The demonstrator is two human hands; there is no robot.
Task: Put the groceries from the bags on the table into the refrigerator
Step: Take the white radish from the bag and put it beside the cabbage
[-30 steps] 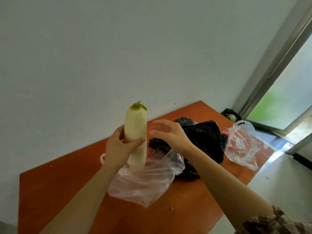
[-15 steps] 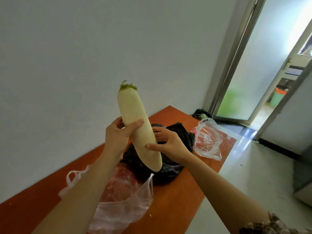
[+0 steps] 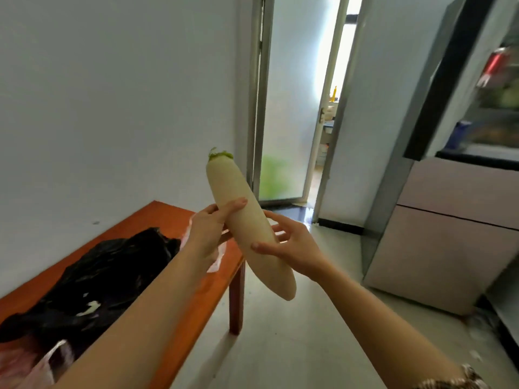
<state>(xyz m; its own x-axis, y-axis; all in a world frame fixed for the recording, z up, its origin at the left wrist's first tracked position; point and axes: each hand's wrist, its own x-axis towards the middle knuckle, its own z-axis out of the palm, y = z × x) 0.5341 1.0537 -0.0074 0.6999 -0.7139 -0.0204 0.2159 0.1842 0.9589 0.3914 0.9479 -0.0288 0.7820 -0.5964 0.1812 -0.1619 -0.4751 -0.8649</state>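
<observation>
A long white radish [image 3: 247, 220] with a green stub on top is held tilted in the air beyond the table's end. My left hand [image 3: 209, 230] grips its middle from the left. My right hand [image 3: 292, 245] cups its lower half from the right, thumb pressed on the front. The orange table [image 3: 193, 313] lies at lower left with a black bag [image 3: 106, 270] and a clear plastic bag [image 3: 33, 366] on it. The refrigerator [image 3: 438, 220] stands at right, its upper door open with food blurred on the shelves.
A glass door [image 3: 283, 108] stands ahead, with an open doorway [image 3: 331, 108] beside it. Pale floor [image 3: 303, 332] stretches between the table leg [image 3: 236, 301] and the refrigerator. A second clear bag [image 3: 216, 262] peeks out behind my left wrist.
The view has swung right from the table toward the refrigerator. The radish came fully out of the clear bag and moved right, and my right hand has taken hold of its lower half.
</observation>
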